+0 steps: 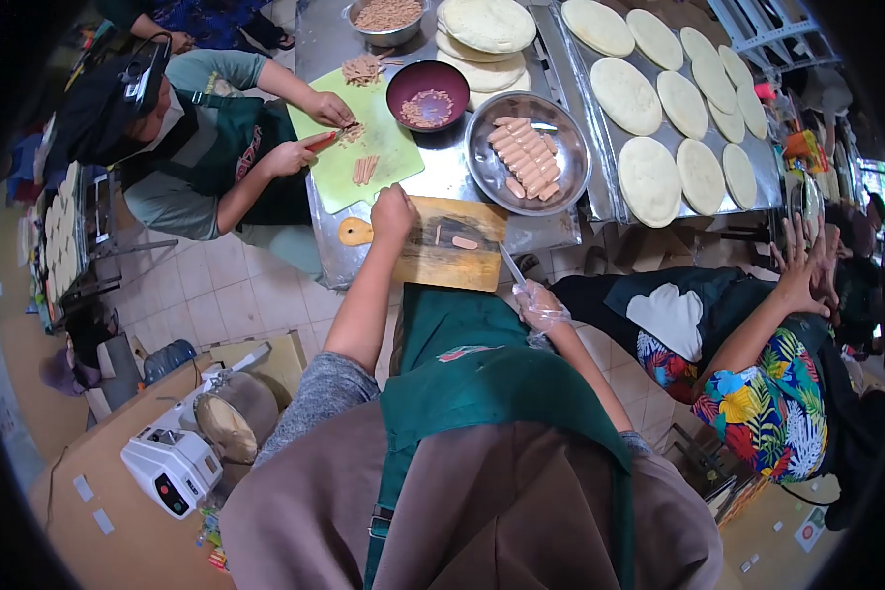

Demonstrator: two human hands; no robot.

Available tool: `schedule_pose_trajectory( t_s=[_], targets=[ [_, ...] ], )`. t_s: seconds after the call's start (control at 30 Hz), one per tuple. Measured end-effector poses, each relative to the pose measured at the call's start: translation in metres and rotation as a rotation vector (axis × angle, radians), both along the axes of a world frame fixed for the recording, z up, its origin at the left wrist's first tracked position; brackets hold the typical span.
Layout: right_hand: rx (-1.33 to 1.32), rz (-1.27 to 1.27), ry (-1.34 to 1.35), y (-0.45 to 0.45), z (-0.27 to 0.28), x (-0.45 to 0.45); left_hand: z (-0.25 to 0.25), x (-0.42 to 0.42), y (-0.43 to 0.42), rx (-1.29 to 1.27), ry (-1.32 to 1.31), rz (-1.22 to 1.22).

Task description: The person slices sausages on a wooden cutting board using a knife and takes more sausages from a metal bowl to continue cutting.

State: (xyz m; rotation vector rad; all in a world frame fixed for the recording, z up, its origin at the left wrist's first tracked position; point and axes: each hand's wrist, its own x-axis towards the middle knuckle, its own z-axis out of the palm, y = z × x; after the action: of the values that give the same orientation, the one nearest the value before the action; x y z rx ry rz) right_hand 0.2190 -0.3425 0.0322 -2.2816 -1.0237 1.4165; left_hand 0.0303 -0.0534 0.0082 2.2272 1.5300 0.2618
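At left, a co-worker (202, 162) holds a blade over a green mat (393, 157). The person's left hand (393, 213) makes a fist at the left of a board (442, 270), its grip unclear. 2 sausage pieces (464, 243) lie mid-board. Beyond stands a sausage bowl (572, 138); nearer, the gloved right hand (541, 307) clasps a knife (510, 264).

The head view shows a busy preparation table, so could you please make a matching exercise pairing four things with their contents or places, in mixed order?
Things:
1. Knife
2. Wooden board
3. Maroon bowl
4. Large steel bowl

Contents or places:
A. Holds rows of sausages
B. Bears one wide piece and one thin strip
C. Held in the gloved right hand
D. Contains small chopped bits

Pairs: 1-C, 2-B, 3-D, 4-A
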Motion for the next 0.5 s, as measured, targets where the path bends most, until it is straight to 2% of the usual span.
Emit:
schedule_pose_trajectory(
  t_s=[0.07, 0.2, 0.27, 0.43, 0.5],
  targets=[
    [0.005, -0.039, 0.02, -0.005, -0.004, 0.0, 0.026, 0.011, -0.008, -0.192, 0.135, -0.054],
    [0.04, -0.041, 0.005, -0.01, -0.018, 0.0, -0.004, 0.019, -0.045, -0.134, 0.198, -0.18],
    [0.093, -0.031, -0.044, -0.014, -0.029, 0.001, -0.013, 0.023, -0.051, -0.122, 0.142, -0.135],
    [0.041, -0.038, -0.022, -0.012, -0.013, 0.006, 0.0, 0.019, -0.035, -0.098, 0.117, -0.036],
    [0.041, -0.038, -0.022, -0.01, -0.008, 0.008, 0.006, 0.012, -0.007, 0.074, 0.083, 0.125]
  ],
)
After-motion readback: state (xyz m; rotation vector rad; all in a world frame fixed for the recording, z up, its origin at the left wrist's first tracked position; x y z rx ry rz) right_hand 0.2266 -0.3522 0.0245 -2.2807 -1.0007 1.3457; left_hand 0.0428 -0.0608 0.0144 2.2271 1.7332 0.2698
